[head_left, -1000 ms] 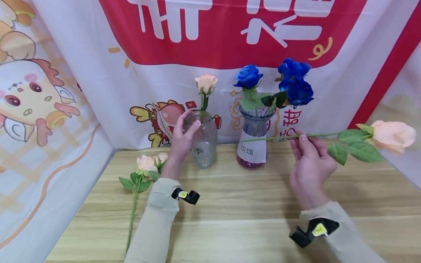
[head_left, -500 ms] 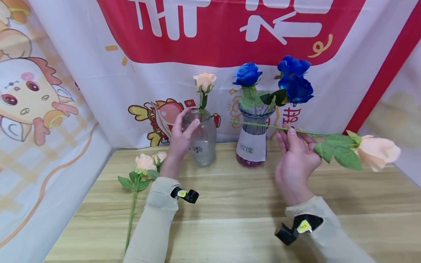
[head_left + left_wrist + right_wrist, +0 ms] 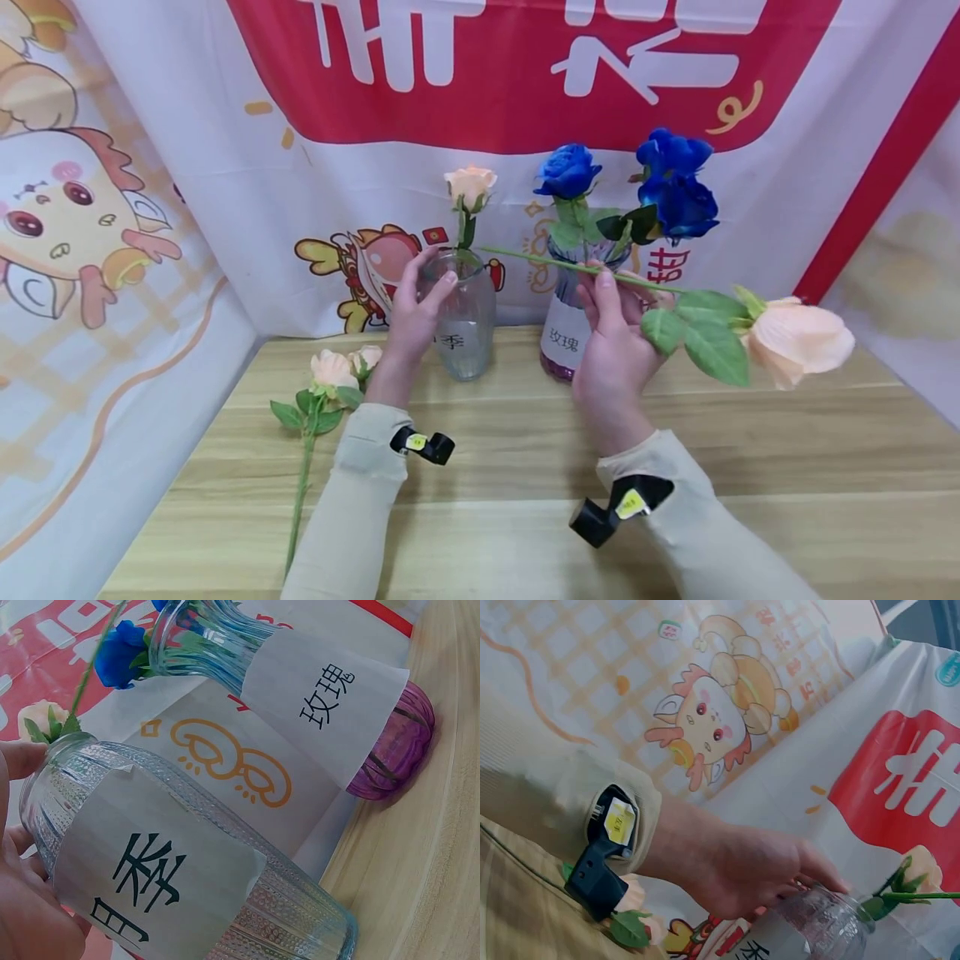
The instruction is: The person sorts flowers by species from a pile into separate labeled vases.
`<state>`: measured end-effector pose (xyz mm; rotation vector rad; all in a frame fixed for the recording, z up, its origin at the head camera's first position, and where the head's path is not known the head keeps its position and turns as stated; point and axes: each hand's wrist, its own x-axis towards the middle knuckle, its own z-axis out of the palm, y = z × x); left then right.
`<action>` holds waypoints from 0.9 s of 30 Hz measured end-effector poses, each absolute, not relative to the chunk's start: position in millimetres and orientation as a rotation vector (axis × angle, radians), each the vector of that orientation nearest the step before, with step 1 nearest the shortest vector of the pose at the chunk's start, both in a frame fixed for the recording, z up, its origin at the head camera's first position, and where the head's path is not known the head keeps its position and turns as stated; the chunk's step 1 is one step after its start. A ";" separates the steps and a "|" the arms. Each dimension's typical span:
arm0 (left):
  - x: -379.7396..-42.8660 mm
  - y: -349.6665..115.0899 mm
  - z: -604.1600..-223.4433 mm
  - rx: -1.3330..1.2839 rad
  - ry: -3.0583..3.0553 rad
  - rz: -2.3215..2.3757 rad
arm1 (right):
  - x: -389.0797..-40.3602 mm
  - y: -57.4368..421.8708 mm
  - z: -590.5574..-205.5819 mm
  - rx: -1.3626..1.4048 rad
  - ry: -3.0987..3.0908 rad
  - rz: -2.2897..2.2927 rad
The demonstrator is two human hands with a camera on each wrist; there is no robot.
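In the head view my left hand (image 3: 417, 321) grips a clear glass vase (image 3: 471, 342) near its rim, thumb on the near side. One peach rose (image 3: 470, 188) stands in that vase, which bears a paper label (image 3: 161, 855) in the left wrist view. My right hand (image 3: 617, 362) pinches the green stem of another peach rose (image 3: 801, 343). This rose lies nearly level, bloom to the right, its bare stem end close to the clear vase's mouth. Behind the right hand is a second vase (image 3: 564, 325), blue with a purple base, partly hidden, with blue roses (image 3: 568, 172).
Two peach blooms (image 3: 334, 371) on leafy stems lie on the wooden table (image 3: 487, 533), left of my left forearm. A printed cloth (image 3: 360, 183) hangs close behind the vases. Another patterned cloth (image 3: 127, 333) borders the left side.
My right hand has moved left with the peach rose, past the front of the blue vase. The stem end has risen toward the clear vase's rim. My left hand stays on the vase.
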<state>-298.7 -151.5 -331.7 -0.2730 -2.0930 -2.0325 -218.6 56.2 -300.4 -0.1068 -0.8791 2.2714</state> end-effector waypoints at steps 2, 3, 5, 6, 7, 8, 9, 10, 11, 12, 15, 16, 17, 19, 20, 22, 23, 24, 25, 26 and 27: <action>-299.0 -151.0 -332.4 -0.272 -2.094 -2.036 | -218.4 50.2 -300.9 -0.066 -0.939 2.241; -298.9 -150.6 -332.6 -0.275 -2.093 -2.038 | -218.4 47.3 -301.5 -0.048 -0.969 2.224; -299.9 -150.2 -333.2 -0.287 -2.086 -2.032 | -219.0 41.6 -302.2 -0.015 -0.998 2.206; -300.4 -150.0 -333.4 -0.294 -2.080 -2.028 | -219.7 38.8 -302.4 -0.002 -1.011 2.200; -301.0 -149.9 -333.6 -0.299 -2.074 -2.024 | -220.6 36.1 -302.6 0.007 -1.028 2.192; -301.3 -150.0 -333.6 -0.305 -2.069 -2.020 | -222.1 33.2 -302.5 0.012 -1.034 2.188; -301.6 -150.2 -333.7 -0.309 -2.063 -2.017 | -223.6 30.6 -302.5 0.009 -1.039 2.186; -301.7 -150.3 -333.7 -0.310 -2.060 -2.013 | -225.4 28.2 -302.4 0.012 -1.038 2.183; -301.3 -150.4 -333.6 -0.309 -2.059 -2.016 | -227.4 26.0 -302.5 0.014 -1.044 2.176; -301.4 -150.6 -333.6 -0.308 -2.060 -2.015 | -229.4 24.1 -302.5 0.017 -1.043 2.171; -300.4 -150.5 -333.0 -0.303 -2.068 -2.023 | -235.0 20.2 -302.7 -0.001 -1.036 2.166; -300.1 -150.3 -332.7 -0.301 -2.070 -2.026 | -236.6 19.3 -302.5 -0.003 -1.028 2.167; -299.9 -150.2 -332.4 -0.301 -2.070 -2.029 | -238.1 18.4 -302.6 -0.009 -1.025 2.166; -299.1 -150.2 -332.1 -0.300 -2.067 -2.034 | -240.7 16.8 -302.6 -0.016 -1.013 2.163; -298.6 -150.2 -331.9 -0.300 -2.065 -2.036 | -241.8 15.9 -302.9 -0.015 -1.006 2.160; -298.2 -150.4 -331.9 -0.303 -2.063 -2.037 | -243.8 14.1 -303.4 -0.014 -1.003 2.147; -298.3 -150.4 -332.0 -0.305 -2.064 -2.037 | -244.8 13.1 -304.0 -0.012 -1.004 2.141; -298.1 -150.4 -332.1 -0.304 -2.064 -2.037 | -245.8 12.1 -304.1 -0.009 -0.999 2.140; -298.3 -150.5 -332.1 -0.304 -2.065 -2.037 | -246.9 10.9 -304.1 -0.003 -0.993 2.143; -298.3 -150.6 -331.9 -0.302 -2.068 -2.037 | -248.3 9.6 -304.1 0.006 -0.988 2.146; -298.6 -150.6 -331.9 -0.303 -2.069 -2.036 | -249.4 8.4 -303.8 0.013 -0.991 2.146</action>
